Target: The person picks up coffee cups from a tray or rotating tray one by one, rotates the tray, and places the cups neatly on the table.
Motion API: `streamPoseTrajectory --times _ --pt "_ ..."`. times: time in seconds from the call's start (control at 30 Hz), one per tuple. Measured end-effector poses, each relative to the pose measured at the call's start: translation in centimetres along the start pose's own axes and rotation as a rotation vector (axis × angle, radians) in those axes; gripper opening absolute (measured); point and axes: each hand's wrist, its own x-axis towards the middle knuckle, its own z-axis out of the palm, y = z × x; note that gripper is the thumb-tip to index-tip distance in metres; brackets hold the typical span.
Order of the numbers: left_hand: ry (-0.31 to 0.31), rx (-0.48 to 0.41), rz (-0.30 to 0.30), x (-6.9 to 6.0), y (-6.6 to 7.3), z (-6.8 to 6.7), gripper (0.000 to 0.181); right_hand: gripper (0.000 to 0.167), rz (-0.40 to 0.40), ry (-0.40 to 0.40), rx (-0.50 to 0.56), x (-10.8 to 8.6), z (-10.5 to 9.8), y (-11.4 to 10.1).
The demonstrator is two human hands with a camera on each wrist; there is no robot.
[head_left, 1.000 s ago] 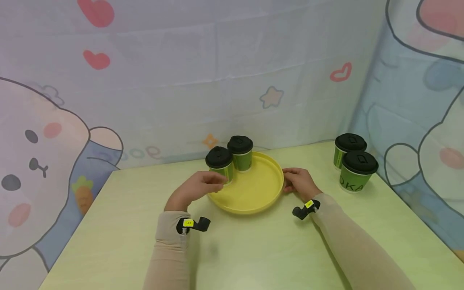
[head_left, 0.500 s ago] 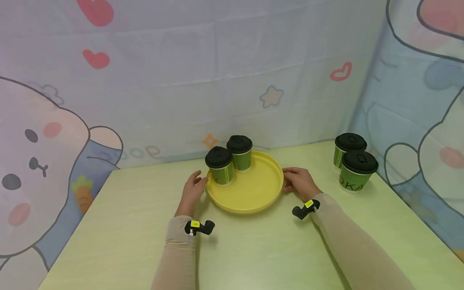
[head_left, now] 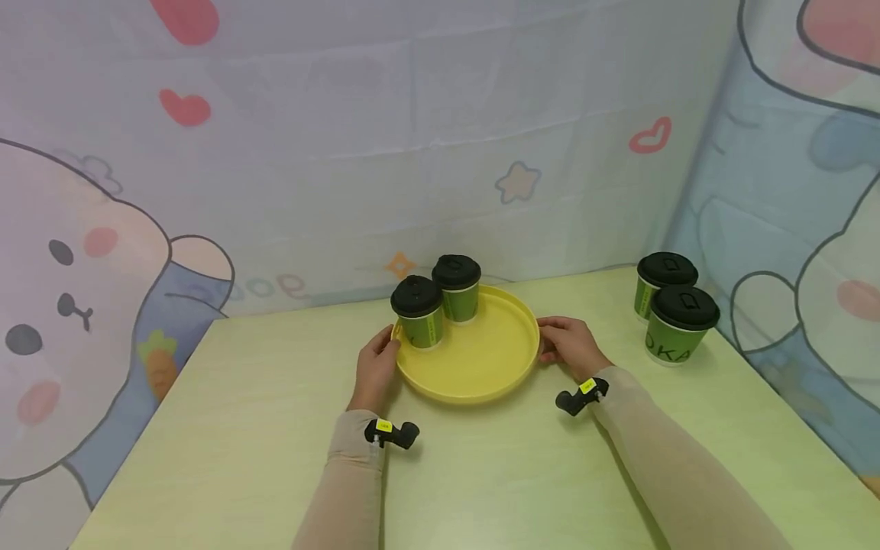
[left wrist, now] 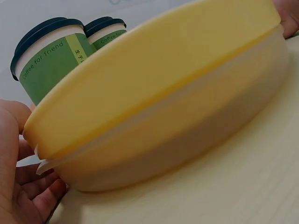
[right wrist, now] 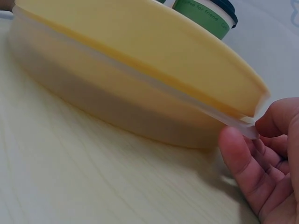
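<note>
A round yellow tray (head_left: 474, 374) bears two green paper coffee cups (head_left: 422, 330) with black lids, both upright at its back left. My left hand (head_left: 374, 370) grips the tray's left rim beside the nearer cup; in the left wrist view its thumb is at the rim and the other fingers curl below. At the opposite side my right hand (head_left: 569, 345) pinches the tray's right edge between thumb and fingers, as the right wrist view shows. Beneath the yellow wall (left wrist: 154, 79) runs a paler band close to the tabletop. Whether the tray is lifted, I cannot tell.
Two more lidded green cups (head_left: 677, 340) stand close together on the right of the pale table (head_left: 474, 481). Cartoon-printed cloth (head_left: 330, 191) hangs behind the table and along its right side.
My left hand has moved from in front of the nearer cup, out to the left, then onto the tray's left rim. My right hand has stayed at the right edge.
</note>
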Motion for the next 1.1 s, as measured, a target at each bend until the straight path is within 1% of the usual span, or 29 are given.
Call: streamPoseTrajectory --times 0.13,0.23,0.33,0.37,0.4,0.47,0.57,0.63,0.73,0.83,0.9,0.97,1.1 --pt "0.003 0.013 0.007 0.3 0.1 -0.1 0.051 0.039 0.006 -0.024 0.01 0.2 0.0 -0.3" --pt "0.009 0.016 0.002 0.4 0.2 -0.1 0.05 0.04 0.068 -0.079 -0.009 0.5 -0.3 -1.0" --pt "0.015 0.012 -0.001 0.6 0.2 0.0 0.05 0.044 0.142 -0.137 -0.103 0.8 -1.1 -2.6" --pt "0.015 0.011 0.0 0.7 0.1 0.0 0.05 0.047 0.152 -0.144 -0.149 0.9 -1.3 -3.4" --pt "0.015 0.011 0.0 0.7 0.1 0.0 0.05 0.05 0.143 -0.143 -0.207 1.1 -1.4 -4.3" --pt "0.016 0.011 0.001 0.9 0.0 0.1 0.05 0.054 0.087 -0.134 -0.341 1.4 -1.6 -6.2" --pt "0.024 0.019 0.011 0.9 -0.1 0.0 0.049 0.056 -0.05 -0.118 -0.548 2.0 -1.2 -9.4" --pt "0.032 0.025 0.016 0.9 -0.1 0.0 0.049 0.055 -0.139 -0.125 -0.667 2.6 -0.6 -11.4" --pt "0.039 0.022 0.019 0.9 -0.1 0.0 0.049 0.057 -0.252 -0.145 -0.804 3.5 0.5 -14.3" --pt "0.034 0.014 0.02 0.9 -0.1 0.1 0.049 0.059 -0.345 -0.191 -0.915 4.4 1.7 -16.5" --pt "0.026 0.01 0.025 0.9 -0.1 0.2 0.049 0.061 -0.385 -0.238 -0.976 5.0 2.6 -17.6" --pt "0.023 0.009 0.027 0.8 -0.2 0.2 0.049 0.064 -0.401 -0.288 -1.026 5.3 3.5 -18.6" --pt "0.024 0.015 0.016 0.5 -0.5 -0.1 0.048 0.073 -0.404 -0.373 -1.104 5.5 5.6 -19.6"
